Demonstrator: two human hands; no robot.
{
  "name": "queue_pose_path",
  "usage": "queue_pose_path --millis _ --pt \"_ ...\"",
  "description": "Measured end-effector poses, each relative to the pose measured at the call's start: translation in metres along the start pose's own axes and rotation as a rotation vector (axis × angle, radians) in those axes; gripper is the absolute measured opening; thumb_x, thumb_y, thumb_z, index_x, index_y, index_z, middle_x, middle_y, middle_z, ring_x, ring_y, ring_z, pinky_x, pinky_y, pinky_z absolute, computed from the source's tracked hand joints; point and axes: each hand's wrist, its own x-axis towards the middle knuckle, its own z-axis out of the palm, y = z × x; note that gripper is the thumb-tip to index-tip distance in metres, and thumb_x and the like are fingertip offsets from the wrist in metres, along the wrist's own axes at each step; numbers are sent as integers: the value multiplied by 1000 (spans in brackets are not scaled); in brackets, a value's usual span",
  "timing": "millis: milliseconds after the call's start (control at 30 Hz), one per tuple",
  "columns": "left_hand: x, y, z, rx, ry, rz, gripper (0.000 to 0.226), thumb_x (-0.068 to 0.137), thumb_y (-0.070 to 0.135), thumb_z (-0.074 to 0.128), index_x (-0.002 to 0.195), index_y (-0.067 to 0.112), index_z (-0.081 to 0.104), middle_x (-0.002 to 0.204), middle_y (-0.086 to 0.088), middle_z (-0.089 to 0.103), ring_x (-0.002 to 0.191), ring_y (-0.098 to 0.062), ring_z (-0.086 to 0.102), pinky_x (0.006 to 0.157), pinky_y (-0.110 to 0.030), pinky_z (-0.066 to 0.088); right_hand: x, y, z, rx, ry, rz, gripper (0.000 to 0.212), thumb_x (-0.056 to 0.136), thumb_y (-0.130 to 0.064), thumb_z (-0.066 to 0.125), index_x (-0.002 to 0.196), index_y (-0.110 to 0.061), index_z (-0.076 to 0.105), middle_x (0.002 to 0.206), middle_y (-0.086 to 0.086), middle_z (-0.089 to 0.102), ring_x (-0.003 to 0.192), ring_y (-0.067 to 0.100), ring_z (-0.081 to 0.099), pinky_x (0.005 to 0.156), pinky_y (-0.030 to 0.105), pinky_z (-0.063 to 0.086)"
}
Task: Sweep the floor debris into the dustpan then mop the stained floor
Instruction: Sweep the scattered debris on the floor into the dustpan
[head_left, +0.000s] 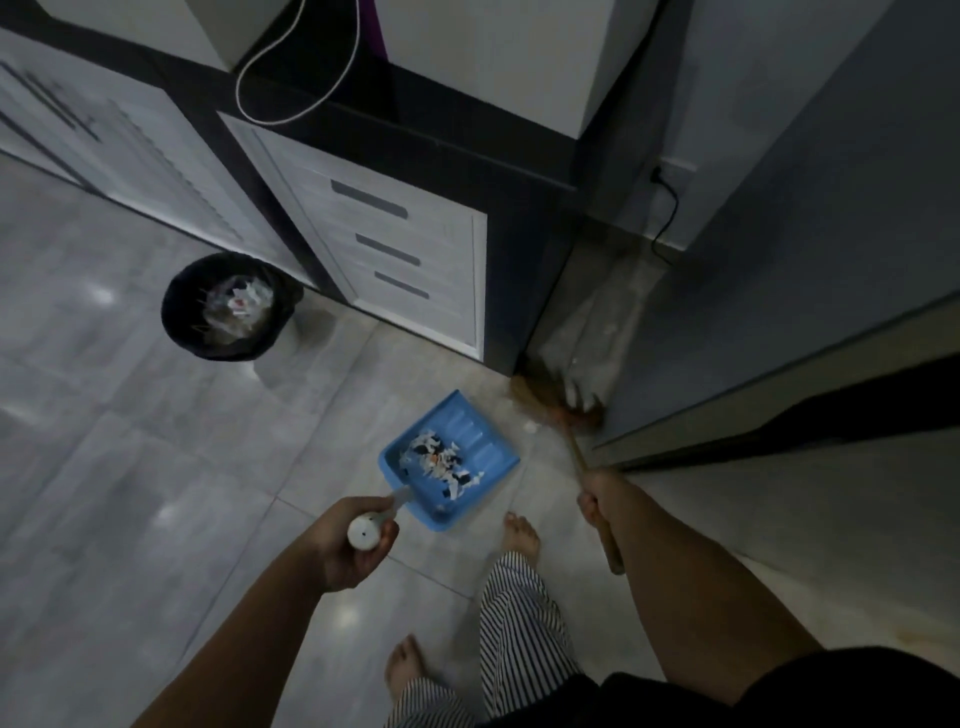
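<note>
- Grey tiled floor (130, 467) fills the view, glossy with light spots, and a brownish stain shows by the cabinet corner near the broom head.
- Dark-framed cabinet (519, 270) with a white drawer unit (405, 260) of three grey handles stands at the top; a white cable (296, 62) loops above it.
- Black bin (174, 317), lined and holding mixed litter, sits on the floor left of the drawers, well apart from the dustpan.
- Blue dustpan (488, 452) sits at centre, mouth pointing up-right toward the broom, with a heap of paper scraps (441, 462) inside it.
- Broom (566, 415), wooden handle and reddish-brown bristles, blurred, reaches into the gap between cabinet and grey wall.
- Left hand (348, 545): fingers wrapped around the dustpan's white handle (363, 530).
- Right hand (597, 499): fingers closed on the broom handle, just right of the dustpan.
- Bare feet and striped trousers (519, 634) stand below the dustpan.
</note>
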Motion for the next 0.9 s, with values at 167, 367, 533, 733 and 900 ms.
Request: queue_pose_path --millis 167,367,533,733,900 --pt "-10 -23 -46 27 19 4 16 93 18 56 89 4 48 49 -9 51 32 -14 56 35 -21 50 -13 61 44 63 -3 69 39 102 -27 41 69 -8 46 56 1 35 41 11 27 33 15 20" --pt "-27 -33 -71 26 -5 36 18 95 17 54 85 2 51 47 -8 52 32 -13 56 35 -20 50 -46 96 68 94 146 -97 28 98 -15 48 79 2 60 54 8 47 39 16 40 28 10 27" --pt "-28 -25 -59 -15 -38 47 16 94 16 54 85 4 50 45 -8 51 32 -13 55 35 -20 50 -62 66 60 44 273 -291 34 100 -16 46 123 4 60 91 17 64 71 27 64 44 18 47" --pt "-6 11 -26 -61 -56 3 20 97 21 49 92 1 48 46 -8 52 33 -12 57 35 -19 50 -45 -26 17 33 350 -344 39 99 -20 46 126 6 58 126 20 62 112 35 62 94 40 53" --pt "21 44 1 -78 -29 -34 21 96 22 50 91 2 50 48 -8 55 34 -12 57 34 -19 50 5 -107 -23 -60 357 -357 36 99 -21 46 122 3 60 118 17 65 105 31 65 88 33 53"
